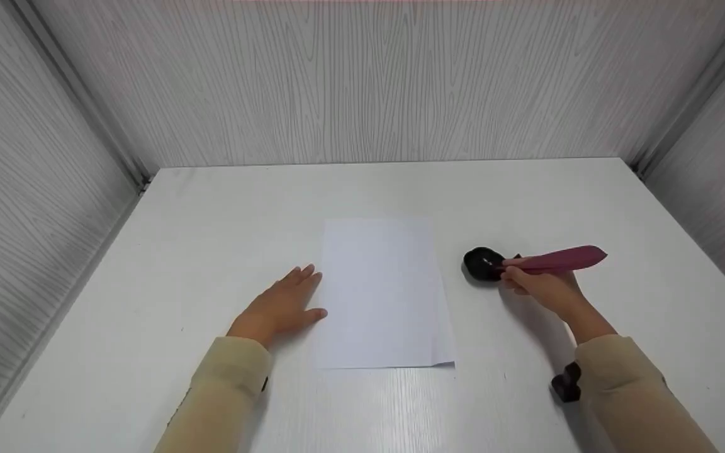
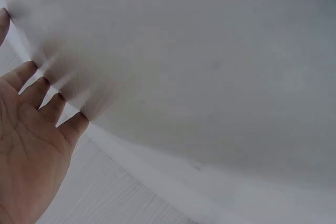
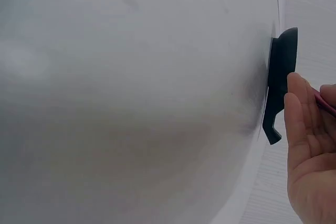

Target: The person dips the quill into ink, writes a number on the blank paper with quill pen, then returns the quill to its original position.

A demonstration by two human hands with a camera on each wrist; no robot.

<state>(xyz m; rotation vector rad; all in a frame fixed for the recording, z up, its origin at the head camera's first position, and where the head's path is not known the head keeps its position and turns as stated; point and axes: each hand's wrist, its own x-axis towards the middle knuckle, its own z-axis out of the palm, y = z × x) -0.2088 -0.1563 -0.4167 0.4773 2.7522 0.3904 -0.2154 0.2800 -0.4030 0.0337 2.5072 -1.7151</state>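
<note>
A sheet of white paper point(image 1: 380, 292) lies in the middle of the table in the head view, with a second layer showing along its right edge. To its left, my left hand point(image 1: 284, 305) rests palm down, fingers straight, its thumb tip at the paper's edge. My right hand point(image 1: 542, 286) pinches a magenta feather-shaped pen point(image 1: 567, 258) between thumb and fingers. The pen's lower end is over a small black dish point(image 1: 483, 263), right of the paper; its tip is hard to make out. In the right wrist view the dish point(image 3: 283, 59) is seen side-on, beyond the fingers.
The white table point(image 1: 243, 207) meets a grey wood-grain panel point(image 1: 337, 82) at the back, with similar panels at left and right. A small black block point(image 1: 567, 382) shows beside the right sleeve point(image 1: 620, 371).
</note>
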